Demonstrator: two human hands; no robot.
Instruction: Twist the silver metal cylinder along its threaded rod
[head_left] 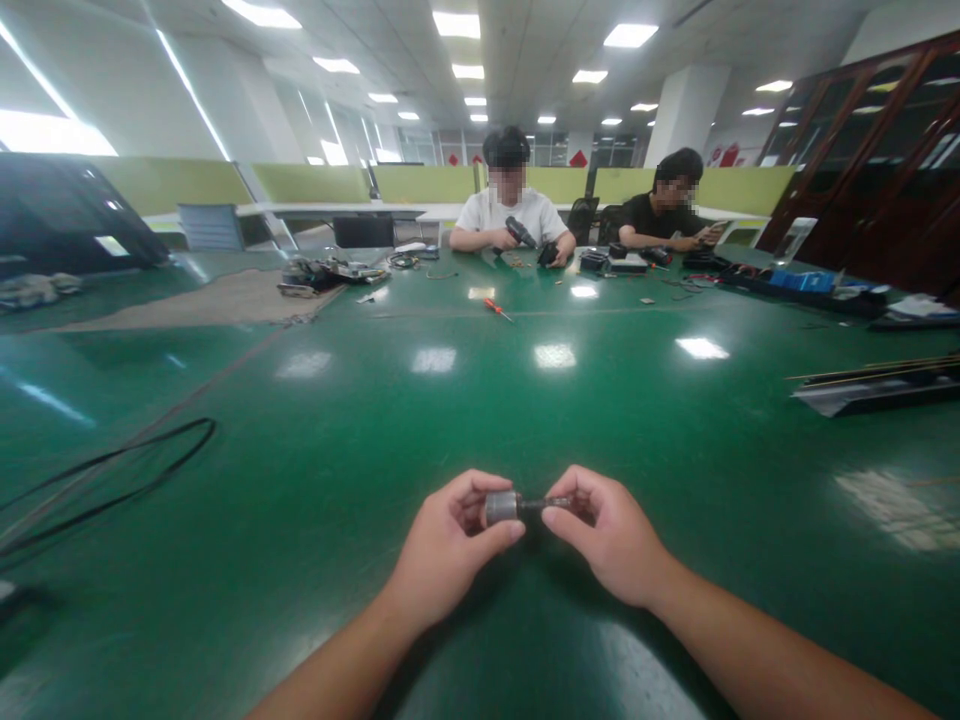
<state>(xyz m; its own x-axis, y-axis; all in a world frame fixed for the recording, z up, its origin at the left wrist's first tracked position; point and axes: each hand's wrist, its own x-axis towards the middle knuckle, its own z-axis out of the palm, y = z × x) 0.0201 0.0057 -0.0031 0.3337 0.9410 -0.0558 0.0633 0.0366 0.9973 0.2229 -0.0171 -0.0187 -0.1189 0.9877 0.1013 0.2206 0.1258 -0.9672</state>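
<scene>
My left hand (450, 540) is closed around a short grey metal cylinder (501, 507), fingers above and behind it and thumb at the front. From the cylinder's right end a thin dark rod (532, 505) runs sideways. My right hand (611, 530) pinches the rod's far end between thumb and fingers, hiding part of it. Both hands are over the green tabletop (420, 420), near its front. Whether the rod is fixed in the cylinder or a separate piece, I cannot tell.
An orange-handled screwdriver (493, 306) lies farther off. A black cable (172, 460) loops at left; dark long trays (885, 385) lie at right. Across the table, one person (510, 215) holds a power drill (520, 232); another person (664, 215) sits to the right.
</scene>
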